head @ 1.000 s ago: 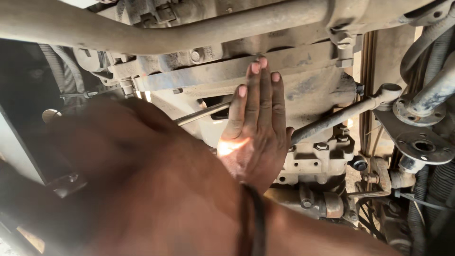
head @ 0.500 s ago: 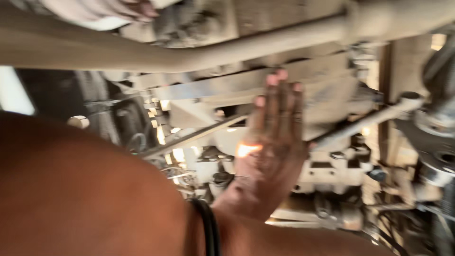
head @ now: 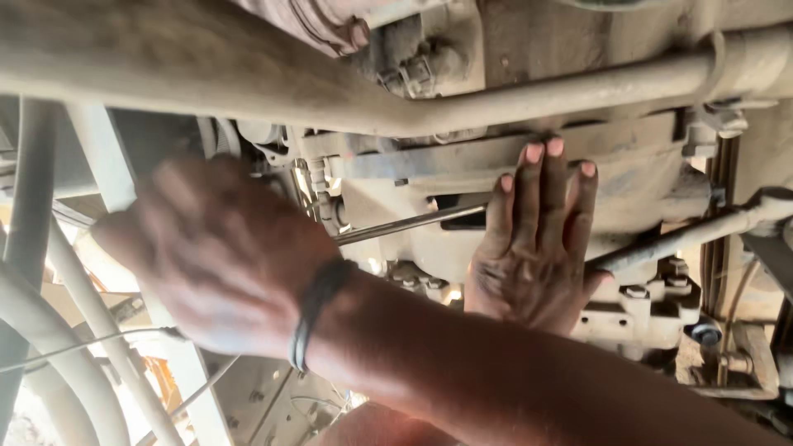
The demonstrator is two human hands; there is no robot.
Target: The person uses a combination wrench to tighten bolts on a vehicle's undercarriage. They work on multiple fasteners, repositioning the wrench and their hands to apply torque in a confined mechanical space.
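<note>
I look up at the dusty underside of a vehicle. My left hand lies flat against the grey gearbox housing, fingers straight and pointing up, holding nothing. My right hand is close to the camera at the left and blurred, with a black band at its wrist and its forearm crossing from the lower right, over the left wrist. A thin metal rod runs from behind my right hand toward my left fingers. I cannot see whether my right hand holds it.
A thick dusty pipe crosses the top of the view. A steel link bar slants up to the right of my left hand. A bolted bracket sits below it. Pale frame tubes stand at the left.
My right hand has moved leftward and its wrist band now shows lower in the middle. My left hand stays flat on the housing. The view has shifted.
</note>
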